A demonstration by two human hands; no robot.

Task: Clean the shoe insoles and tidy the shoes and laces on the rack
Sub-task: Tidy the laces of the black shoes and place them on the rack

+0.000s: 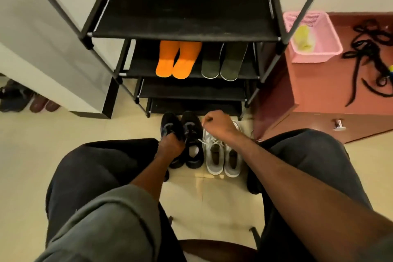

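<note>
A black shoe rack stands in front of me. On its second shelf lie two orange insoles and two dark grey insoles. On the floor before the rack stand a pair of black sneakers and a pair of grey sneakers. My left hand grips the opening of the left black sneaker. My right hand is raised over the grey pair, pinching a white lace that runs down to the left grey sneaker.
A pink basket holding a yellow cloth sits on a reddish-brown surface at the right, next to a tangle of black laces. Other shoes lie at the far left beside a grey panel. My knees frame the floor tiles.
</note>
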